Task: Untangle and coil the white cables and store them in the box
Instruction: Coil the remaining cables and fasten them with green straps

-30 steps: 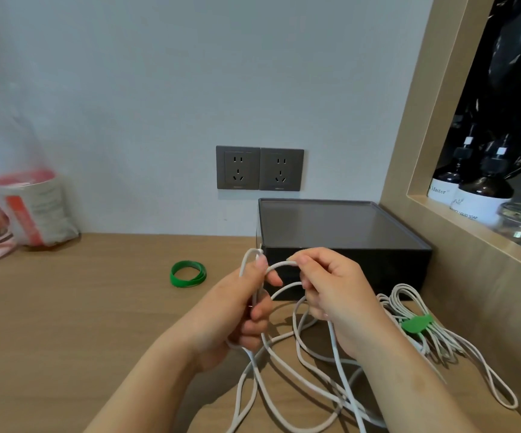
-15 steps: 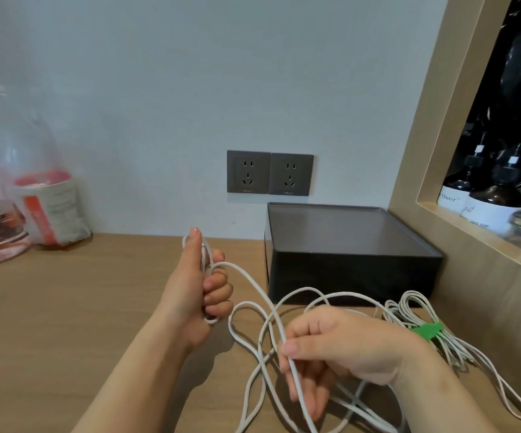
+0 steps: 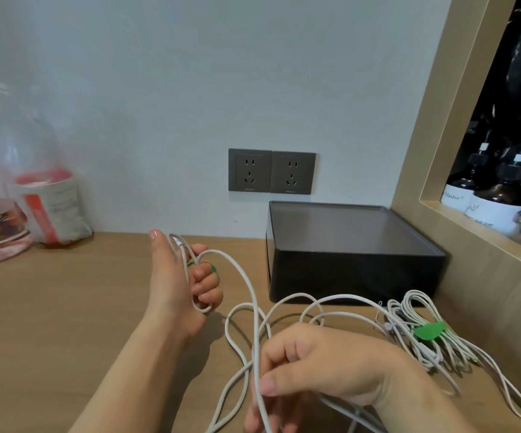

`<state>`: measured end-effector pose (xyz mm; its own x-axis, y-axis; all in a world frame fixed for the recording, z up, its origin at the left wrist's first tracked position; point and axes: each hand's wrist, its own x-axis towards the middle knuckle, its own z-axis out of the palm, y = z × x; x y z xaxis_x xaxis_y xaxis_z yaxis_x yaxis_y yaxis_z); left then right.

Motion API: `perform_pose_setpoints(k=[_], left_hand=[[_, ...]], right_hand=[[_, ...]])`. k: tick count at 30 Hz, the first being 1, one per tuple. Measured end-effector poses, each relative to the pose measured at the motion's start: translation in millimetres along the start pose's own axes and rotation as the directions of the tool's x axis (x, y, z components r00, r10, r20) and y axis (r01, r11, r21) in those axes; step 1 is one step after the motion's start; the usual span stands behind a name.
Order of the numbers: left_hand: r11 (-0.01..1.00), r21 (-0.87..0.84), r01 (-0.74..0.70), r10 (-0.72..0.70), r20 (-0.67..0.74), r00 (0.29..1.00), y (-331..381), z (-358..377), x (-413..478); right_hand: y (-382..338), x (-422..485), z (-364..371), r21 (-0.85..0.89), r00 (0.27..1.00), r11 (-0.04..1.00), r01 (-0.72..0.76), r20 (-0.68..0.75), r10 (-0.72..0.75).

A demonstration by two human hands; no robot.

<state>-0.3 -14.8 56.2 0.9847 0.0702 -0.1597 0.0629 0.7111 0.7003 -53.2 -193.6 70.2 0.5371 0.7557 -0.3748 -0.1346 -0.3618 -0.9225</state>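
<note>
White cable from left hand to right hand, near box

**A:** Box status?

**B:** Black box: low, square, upright on the surface. The top reads flat grey; lid or open interior, cannot tell.

**A:** Loose cable?

**B:** Loose white cable: one end is looped round the curled fingers of the left hand, left of the box. It arcs over, then sprawls in crossing loops before the box front. The right hand pinches one strand there.

**A:** Second cable?

**B:** Coiled white cable: bundled and cinched by a green tie, lying flat just in front of the box's right front corner. One long loop trails away from the box.
</note>
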Motion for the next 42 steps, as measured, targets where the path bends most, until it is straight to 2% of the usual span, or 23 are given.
perform_pose_setpoints(k=[2,5,8,11,13,14,17,20,22,23,24,27,28,35,42], left_hand=[[0.999,0.039,0.001,-0.001,0.012,1.0,-2,0,0],[0.993,0.115,0.02,-0.024,0.035,0.999,-6,1,-1],[0.969,0.236,0.073,-0.094,0.077,0.993,-12,5,-5],[0.92,0.38,0.095,-0.159,0.141,0.977,-20,10,-11],[0.877,0.467,0.112,-0.219,0.182,0.959,-24,12,-15],[0.853,0.507,0.126,-0.261,0.204,0.943,-27,12,-17],[0.766,0.616,0.184,-0.411,0.249,0.877,-34,12,-22],[0.752,0.621,0.222,-0.455,0.244,0.856,-42,14,-24],[0.79,0.561,0.245,-0.428,0.22,0.877,-43,16,-24],[0.808,0.534,0.248,-0.406,0.199,0.892,-43,16,-23],[0.824,0.51,0.246,-0.38,0.176,0.908,-43,16,-22],[0.857,0.468,0.217,-0.303,0.117,0.946,-41,18,-20],[0.862,0.466,0.201,-0.279,0.105,0.954,-41,18,-20],[0.899,0.425,0.109,-0.138,0.037,0.99,-41,20,-17],[0.921,0.39,0.021,-0.043,0.047,0.998,-35,20,-18]], right_hand=[[2,0,0,0.172,0.999,0.985,0.009,-0.042,-0.002],[1,-1,-4,0.33,0.972,0.942,0.062,-0.234,0.018],[0,-3,-10,0.411,0.901,0.899,0.154,-0.431,0.043],[3,-3,-17,0.444,0.794,0.848,0.289,-0.606,0.047],[4,-4,-21,0.391,0.687,0.838,0.381,-0.726,0.027],[4,-4,-23,0.332,0.612,0.842,0.424,-0.791,0.004],[6,-6,-32,0.095,0.318,0.854,0.512,-0.944,-0.086],[9,-12,-42,-0.115,0.074,0.861,0.495,-0.982,-0.174],[13,-13,-46,-0.221,-0.01,0.876,0.429,-0.971,-0.239],[15,-12,-46,-0.257,-0.011,0.884,0.389,-0.962,-0.275],[16,-10,-46,-0.283,0.019,0.893,0.35,-0.951,-0.309],[19,-1,-39,-0.345,0.182,0.91,0.232,-0.903,-0.389],[19,2,-36,-0.374,0.216,0.909,0.186,-0.887,-0.409],[16,10,-23,-0.451,0.298,0.882,0.133,-0.831,-0.47],[14,11,-14,-0.516,0.438,0.851,0.099,-0.745,-0.503]])
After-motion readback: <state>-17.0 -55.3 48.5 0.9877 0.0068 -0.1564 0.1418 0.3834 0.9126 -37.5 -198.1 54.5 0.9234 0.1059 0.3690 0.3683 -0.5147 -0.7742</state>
